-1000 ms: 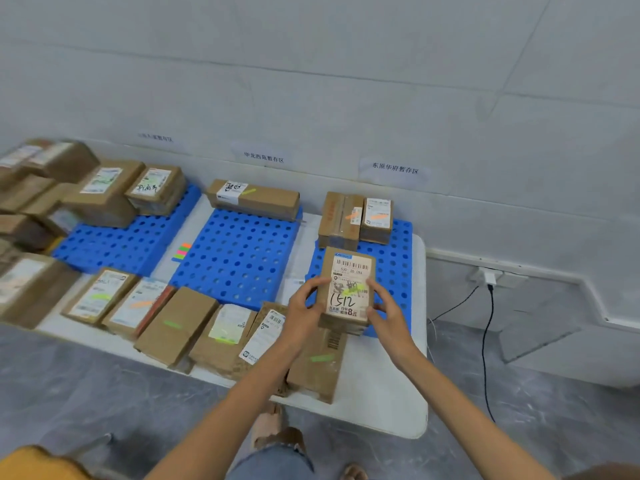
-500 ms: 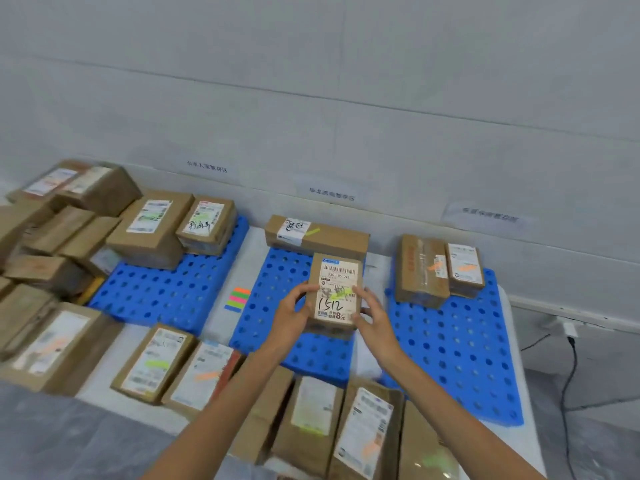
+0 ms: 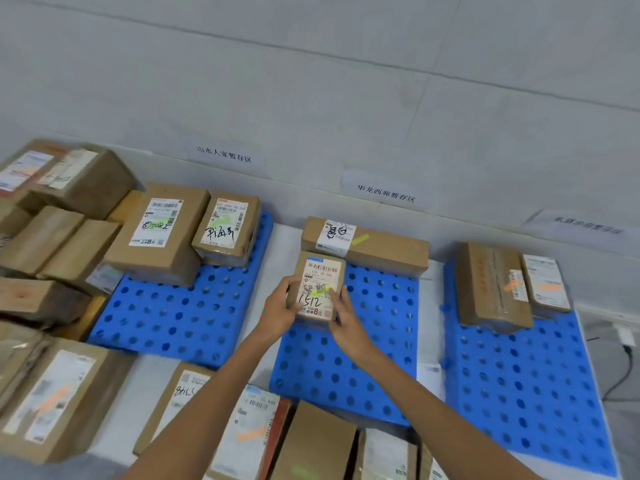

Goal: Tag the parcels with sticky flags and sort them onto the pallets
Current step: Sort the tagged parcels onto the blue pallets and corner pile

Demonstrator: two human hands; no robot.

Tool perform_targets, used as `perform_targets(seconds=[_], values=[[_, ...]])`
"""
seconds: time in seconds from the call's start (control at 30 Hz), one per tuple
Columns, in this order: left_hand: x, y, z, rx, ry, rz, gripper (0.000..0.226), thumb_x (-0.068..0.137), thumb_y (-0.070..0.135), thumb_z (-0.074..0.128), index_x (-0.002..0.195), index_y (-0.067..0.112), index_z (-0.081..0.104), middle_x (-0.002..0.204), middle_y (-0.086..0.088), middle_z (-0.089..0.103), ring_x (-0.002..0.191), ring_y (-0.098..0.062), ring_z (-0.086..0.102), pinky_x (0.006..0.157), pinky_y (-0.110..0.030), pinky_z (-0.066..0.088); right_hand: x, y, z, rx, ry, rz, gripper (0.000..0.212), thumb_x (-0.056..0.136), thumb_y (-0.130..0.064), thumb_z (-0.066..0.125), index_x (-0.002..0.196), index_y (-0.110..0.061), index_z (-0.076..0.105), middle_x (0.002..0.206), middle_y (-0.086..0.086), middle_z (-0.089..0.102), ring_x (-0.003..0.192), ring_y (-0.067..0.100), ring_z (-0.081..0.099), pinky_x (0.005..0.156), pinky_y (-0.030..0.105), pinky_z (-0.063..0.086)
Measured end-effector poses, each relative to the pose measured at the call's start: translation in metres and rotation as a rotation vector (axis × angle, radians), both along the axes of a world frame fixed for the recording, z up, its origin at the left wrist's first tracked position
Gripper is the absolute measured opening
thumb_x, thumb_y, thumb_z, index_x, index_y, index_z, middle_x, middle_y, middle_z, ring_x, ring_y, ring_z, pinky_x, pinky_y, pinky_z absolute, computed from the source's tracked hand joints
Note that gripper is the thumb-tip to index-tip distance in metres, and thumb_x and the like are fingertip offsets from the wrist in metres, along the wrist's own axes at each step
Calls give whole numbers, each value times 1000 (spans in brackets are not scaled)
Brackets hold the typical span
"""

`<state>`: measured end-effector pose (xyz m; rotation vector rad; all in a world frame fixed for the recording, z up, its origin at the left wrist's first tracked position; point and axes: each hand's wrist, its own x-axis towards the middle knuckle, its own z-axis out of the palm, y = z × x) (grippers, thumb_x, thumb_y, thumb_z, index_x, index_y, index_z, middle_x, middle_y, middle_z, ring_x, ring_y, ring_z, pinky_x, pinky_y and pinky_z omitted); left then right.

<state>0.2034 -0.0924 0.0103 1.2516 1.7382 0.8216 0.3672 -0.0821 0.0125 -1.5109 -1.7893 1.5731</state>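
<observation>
A small brown parcel [image 3: 318,284] with a white label, a handwritten "1512" and a green sticky flag is held between both hands. My left hand [image 3: 277,308] grips its left side, my right hand [image 3: 346,323] its right side and lower corner. It is over the back part of the middle blue pallet [image 3: 346,368], just in front of a long parcel [image 3: 381,245] with a green flag. The left blue pallet [image 3: 180,320] carries two labelled parcels [image 3: 173,233] at its back. The right blue pallet [image 3: 526,382] bears two orange-flagged parcels [image 3: 495,285].
Several parcels [image 3: 249,427] with orange or green flags lie along the table's near edge. A heap of boxes [image 3: 52,230] fills the far left. Paper signs [image 3: 384,194] hang on the wall behind each pallet. A cable [image 3: 623,368] runs down at the right.
Both hands have carried the "1512" parcel forward and left, from near the right pallet to the back of the middle pallet. The view has shifted left and closer.
</observation>
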Motion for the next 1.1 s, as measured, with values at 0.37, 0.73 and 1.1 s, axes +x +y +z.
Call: perform_targets(seconds=[0.37, 0.73, 1.1], values=[[-3, 29, -13, 57, -57, 53, 47, 89, -9, 49, 130, 13, 45, 126, -1, 55, 114, -11, 52, 80, -12, 48, -5, 35, 1, 22, -32, -20, 70, 91, 18, 32, 149, -14, 10, 157, 3, -10, 146, 17, -1, 101, 14, 34], [0, 14, 2, 155, 135, 80, 35, 94, 3, 50, 128, 8, 48, 132, -6, 48, 123, -18, 43, 97, -20, 36, 11, 33, 16, 47, -35, -168, 51, 94, 8, 35, 138, -17, 39, 151, 3, 26, 132, 17, 35, 66, 18, 46], [73, -56, 65, 262, 163, -73, 26, 97, 7, 41, 114, 18, 58, 119, 5, 56, 106, -8, 52, 94, -23, 44, 107, -24, 52, 257, 59, -98, 30, 95, 7, 40, 108, -9, 62, 100, 6, 63, 94, 8, 61, 94, 27, 47]])
